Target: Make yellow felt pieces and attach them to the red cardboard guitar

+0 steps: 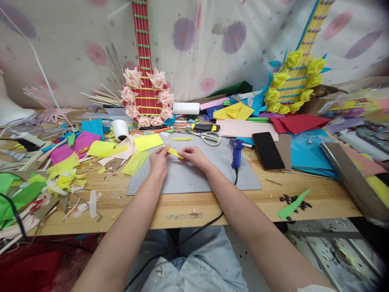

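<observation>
Bare forearms, no sleeves to the elbows; left hand (pixel 158 161) and right hand (pixel 194 156) ungloved, no rings or watch; light grey-blue trousers (pixel 194 263).

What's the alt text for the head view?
Left hand and right hand pinch a yellow paper strip over a grey cutting mat. A blue glue gun, scissors and coloured paper scraps crowd the wooden table.

A long pale wooden worktop (pixel 194 211) carries a grey gridded cutting mat (pixel 194 178) at its middle. On the mat stands a blue hot-glue gun (pixel 236 152), with white-handled scissors (pixel 209 138) near the far edge. A black smartphone (pixel 268 150) lies just right of the mat. A green paper strip (pixel 293 205) and dark seeds (pixel 288 198) sit near the front edge, and yellow paper scraps (pixel 65 172) lie at left.
</observation>
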The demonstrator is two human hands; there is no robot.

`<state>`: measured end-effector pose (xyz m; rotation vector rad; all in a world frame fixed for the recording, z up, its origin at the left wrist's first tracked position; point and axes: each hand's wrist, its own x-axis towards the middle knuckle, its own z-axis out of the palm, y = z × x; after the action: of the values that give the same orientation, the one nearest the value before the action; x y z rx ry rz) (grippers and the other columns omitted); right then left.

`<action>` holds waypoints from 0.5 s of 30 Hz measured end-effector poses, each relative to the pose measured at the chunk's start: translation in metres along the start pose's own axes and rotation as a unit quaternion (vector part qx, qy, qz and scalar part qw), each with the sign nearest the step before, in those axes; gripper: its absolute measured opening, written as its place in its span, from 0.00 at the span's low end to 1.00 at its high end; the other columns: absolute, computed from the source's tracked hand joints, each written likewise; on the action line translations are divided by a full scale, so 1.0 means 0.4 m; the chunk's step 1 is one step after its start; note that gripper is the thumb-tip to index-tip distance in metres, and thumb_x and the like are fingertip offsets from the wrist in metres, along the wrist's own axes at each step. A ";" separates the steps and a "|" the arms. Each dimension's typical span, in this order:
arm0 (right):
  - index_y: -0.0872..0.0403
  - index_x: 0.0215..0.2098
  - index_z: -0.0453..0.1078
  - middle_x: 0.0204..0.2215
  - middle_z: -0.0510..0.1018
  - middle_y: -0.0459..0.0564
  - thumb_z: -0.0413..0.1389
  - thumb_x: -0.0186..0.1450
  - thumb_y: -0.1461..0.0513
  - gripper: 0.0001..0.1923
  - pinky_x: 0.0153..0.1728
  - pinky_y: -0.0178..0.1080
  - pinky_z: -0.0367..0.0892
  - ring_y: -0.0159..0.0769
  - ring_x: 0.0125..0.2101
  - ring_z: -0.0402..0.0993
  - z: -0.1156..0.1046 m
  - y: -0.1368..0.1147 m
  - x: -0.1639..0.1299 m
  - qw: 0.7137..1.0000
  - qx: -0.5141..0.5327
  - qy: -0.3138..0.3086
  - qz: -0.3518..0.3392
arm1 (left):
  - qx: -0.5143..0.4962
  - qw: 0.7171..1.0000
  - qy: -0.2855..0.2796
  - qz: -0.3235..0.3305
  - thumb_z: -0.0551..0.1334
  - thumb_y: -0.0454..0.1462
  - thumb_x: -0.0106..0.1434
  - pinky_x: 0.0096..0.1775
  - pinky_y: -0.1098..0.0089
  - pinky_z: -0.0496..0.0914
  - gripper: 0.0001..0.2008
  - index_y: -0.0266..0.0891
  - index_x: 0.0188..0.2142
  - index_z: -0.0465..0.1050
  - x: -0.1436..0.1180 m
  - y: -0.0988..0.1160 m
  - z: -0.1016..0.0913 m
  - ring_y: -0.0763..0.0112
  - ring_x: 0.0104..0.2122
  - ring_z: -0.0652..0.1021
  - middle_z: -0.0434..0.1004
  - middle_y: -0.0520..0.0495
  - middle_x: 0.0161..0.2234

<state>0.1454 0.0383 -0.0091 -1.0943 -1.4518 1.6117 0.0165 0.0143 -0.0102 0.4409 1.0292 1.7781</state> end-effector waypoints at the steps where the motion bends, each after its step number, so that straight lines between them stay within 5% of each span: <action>1: 0.57 0.22 0.68 0.19 0.74 0.44 0.61 0.52 0.58 0.10 0.26 0.30 0.66 0.24 0.20 0.68 -0.001 0.000 0.000 1.000 -0.001 0.000 0.001 | -0.003 1.000 0.004 0.000 0.68 0.31 0.40 0.40 0.69 0.67 0.07 0.32 0.21 0.72 0.001 0.001 0.000 0.77 0.29 0.73 0.72 0.51 0.24; 15: 0.57 0.22 0.68 0.19 0.74 0.44 0.62 0.51 0.58 0.11 0.26 0.30 0.66 0.24 0.20 0.68 -0.007 0.004 -0.001 1.000 -0.004 -0.019 0.003 | -0.014 1.000 0.020 -0.003 0.68 0.33 0.40 0.39 0.71 0.67 0.07 0.32 0.20 0.71 0.002 0.012 -0.008 0.76 0.30 0.73 0.73 0.49 0.25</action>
<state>0.1483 0.0387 -0.0105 -1.0783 -1.4818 1.6407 0.0113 0.0130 -0.0082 0.3855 1.0311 1.8005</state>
